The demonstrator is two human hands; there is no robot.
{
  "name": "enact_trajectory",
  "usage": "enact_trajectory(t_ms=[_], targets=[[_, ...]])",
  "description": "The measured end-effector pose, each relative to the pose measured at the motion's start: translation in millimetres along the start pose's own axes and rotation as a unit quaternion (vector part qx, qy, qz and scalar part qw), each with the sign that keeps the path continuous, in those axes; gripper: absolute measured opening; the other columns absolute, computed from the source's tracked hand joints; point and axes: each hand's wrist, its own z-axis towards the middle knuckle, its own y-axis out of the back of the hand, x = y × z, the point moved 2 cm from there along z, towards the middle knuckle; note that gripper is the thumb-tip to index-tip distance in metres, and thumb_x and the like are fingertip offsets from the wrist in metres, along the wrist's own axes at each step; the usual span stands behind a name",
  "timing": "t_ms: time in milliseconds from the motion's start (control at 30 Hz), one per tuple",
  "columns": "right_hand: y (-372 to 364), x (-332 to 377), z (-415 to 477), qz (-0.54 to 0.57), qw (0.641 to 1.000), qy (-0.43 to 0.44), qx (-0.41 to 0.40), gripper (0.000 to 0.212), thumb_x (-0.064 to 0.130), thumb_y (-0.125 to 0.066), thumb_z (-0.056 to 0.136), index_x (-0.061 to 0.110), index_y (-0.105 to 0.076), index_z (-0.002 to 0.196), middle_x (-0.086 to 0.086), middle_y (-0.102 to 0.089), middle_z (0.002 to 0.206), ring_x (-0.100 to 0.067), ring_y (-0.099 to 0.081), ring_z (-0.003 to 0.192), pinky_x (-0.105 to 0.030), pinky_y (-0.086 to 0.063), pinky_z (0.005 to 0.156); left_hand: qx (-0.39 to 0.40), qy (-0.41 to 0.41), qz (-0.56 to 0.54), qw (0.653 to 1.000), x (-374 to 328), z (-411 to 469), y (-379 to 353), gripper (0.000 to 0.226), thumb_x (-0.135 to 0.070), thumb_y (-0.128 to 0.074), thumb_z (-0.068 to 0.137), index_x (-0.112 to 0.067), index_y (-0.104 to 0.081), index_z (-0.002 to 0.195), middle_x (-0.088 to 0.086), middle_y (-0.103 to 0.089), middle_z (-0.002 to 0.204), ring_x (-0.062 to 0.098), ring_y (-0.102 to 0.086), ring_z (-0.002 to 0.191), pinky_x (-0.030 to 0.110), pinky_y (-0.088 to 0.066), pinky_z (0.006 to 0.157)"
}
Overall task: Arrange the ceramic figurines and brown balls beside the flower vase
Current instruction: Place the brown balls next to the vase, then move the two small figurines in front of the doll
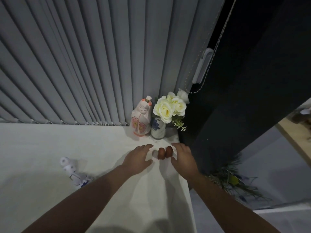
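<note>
A white vase with a blue flower print (157,128) holds cream roses in the far right corner of the white surface (50,148). A pink and white ceramic figurine (141,118) stands upright touching the vase's left side. Two brown balls (165,152) sit side by side in front of the vase. My left hand (137,158) hovers open just left of the balls. My right hand (183,157) is open at their right, fingertips close to the right ball. A blue and white figurine (74,172) lies on its side at the left, beyond my left forearm.
Grey vertical blinds (84,64) hang behind the surface, with a bead cord (207,71) at the right. A dark wall panel (235,115) borders the right edge. The surface ends in a drop at the right, with a plant (232,180) below.
</note>
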Motion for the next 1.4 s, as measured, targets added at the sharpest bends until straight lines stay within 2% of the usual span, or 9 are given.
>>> enact_trajectory(t_ms=[100,267,400,467,733,1033,1133,1233,1400], targets=[[5.8,15.6,-15.3,0.006,1.0,-0.004,-0.027,0.045,0.004,-0.059,0.076,0.016,-0.054,0.119,-0.005,-0.056,0.121,-0.027,-0.047,0.109,-0.034,-0.041,0.091,-0.006,0.006,0.008,1.0,15.4,-16.4,17.4,0.058,-0.035,-0.06,0.087,-0.025,-0.039,0.14,0.002,-0.058,0.131,0.021,-0.049,0.124,0.036,-0.045,0.099],[-2.8,53.3,-39.1,0.004,0.999,0.032,-0.02,0.032,0.009,-0.058,0.075,0.024,-0.054,0.103,0.004,-0.054,0.108,-0.024,-0.049,0.105,-0.031,-0.041,0.09,-0.018,0.006,0.053,0.998,36.3,-42.8,43.7,0.053,-0.034,-0.057,0.09,-0.024,-0.041,0.139,0.001,-0.057,0.132,0.021,-0.048,0.125,0.035,-0.044,0.1],[-14.0,92.3,-55.5,0.026,0.999,0.033,-0.017,0.045,0.014,-0.06,0.083,0.015,-0.051,0.127,-0.003,-0.048,0.128,-0.021,-0.033,0.126,-0.037,-0.045,0.098,-0.022,-0.012,0.11,0.994,54.6,-65.1,65.3,0.052,-0.034,-0.053,0.091,-0.023,-0.041,0.14,0.002,-0.053,0.138,0.023,-0.047,0.128,0.036,-0.041,0.104],[-22.4,114.6,-64.0,0.041,0.999,0.036,-0.004,0.047,0.017,-0.059,0.086,0.014,-0.048,0.132,-0.003,-0.047,0.135,-0.02,-0.032,0.131,-0.034,-0.041,0.103,-0.026,-0.009,0.127,0.991,68.0,-75.6,80.0,0.05,-0.032,-0.052,0.092,-0.023,-0.041,0.14,0.002,-0.053,0.138,0.024,-0.046,0.129,0.036,-0.04,0.104],[-70.6,206.4,-87.1,0.121,0.99,0.002,0.07,0.053,0.041,-0.059,0.088,0.021,-0.045,0.136,0.001,-0.04,0.147,-0.02,-0.034,0.133,-0.03,-0.031,0.108,-0.03,0.027,0.157,0.987,135.3,-106.9,141.0,0.057,-0.004,-0.045,0.086,-0.021,-0.044,0.14,0.005,-0.049,0.143,0.024,-0.043,0.133,0.036,-0.037,0.108],[-128.2,266.9,-88.2,0.107,0.983,-0.058,0.134,0.073,0.051,-0.067,0.076,0.021,-0.041,0.138,0.0,-0.044,0.141,-0.025,-0.039,0.128,-0.034,-0.036,0.1,0.075,0.025,0.168,0.983,211.1,-133.7,146.1,0.061,-0.008,-0.049,0.084,-0.021,-0.038,0.143,0.009,-0.026,0.157,0.023,-0.027,0.144,0.03,-0.023,0.116],[-140.5,274.3,-88.5,0.084,0.988,-0.063,0.113,0.059,0.049,-0.066,0.077,0.025,-0.047,0.128,0.001,-0.052,0.129,-0.027,-0.042,0.119,-0.032,-0.037,0.089,0.097,0.018,0.144,0.985,219.8,-137.3,140.7,0.057,-0.005,-0.047,0.086,-0.021,-0.042,0.14,0.007,-0.032,0.153,0.025,-0.034,0.139,0.034,-0.032,0.113],[-149.1,275.5,-88.3,0.059,0.994,-0.072,0.062,0.045,0.044,-0.061,0.08,0.027,-0.054,0.12,0.004,-0.058,0.123,-0.025,-0.047,0.111,-0.033,-0.041,0.086,0.084,0.012,0.13,0.988,224.8,-136.5,136.9,0.051,-0.006,-0.047,0.085,-0.021,-0.049,0.134,0.006,-0.043,0.143,0.027,-0.045,0.127,0.038,-0.042,0.103],[-158.4,275.5,-84.0,0.07,0.995,-0.07,0.008,0.038,0.046,-0.062,0.077,0.029,-0.059,0.111,0.008,-0.064,0.111,-0.023,-0.053,0.101,-0.034,-0.043,0.078,0.069,0.013,0.153,0.986,227.5,-127.6,139.4,0.048,-0.006,-0.044,0.087,-0.023,-0.051,0.131,0.004,-0.049,0.133,0.024,-0.048,0.122,0.04,-0.046,0.096]])
